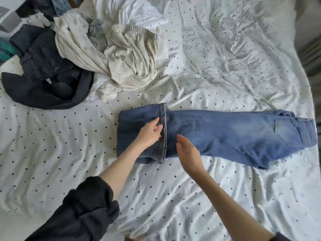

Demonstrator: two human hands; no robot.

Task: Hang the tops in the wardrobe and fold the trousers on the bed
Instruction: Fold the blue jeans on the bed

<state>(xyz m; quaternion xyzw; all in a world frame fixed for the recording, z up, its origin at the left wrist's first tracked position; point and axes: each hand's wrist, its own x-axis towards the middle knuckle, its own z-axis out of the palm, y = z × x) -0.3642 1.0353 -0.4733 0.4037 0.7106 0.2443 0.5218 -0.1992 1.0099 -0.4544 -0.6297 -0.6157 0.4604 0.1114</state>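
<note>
No legible text, label, brand or number noted on anything in front of me: my blue jeans (234, 133) and the dotted bed sheet (225, 58) show no readable markings.

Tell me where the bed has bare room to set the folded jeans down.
Bare sheet lies left of the blue jeans, below the dark clothes; another wide patch lies above the jeans, right of the cream garment. The top-left corner is crowded.
</note>
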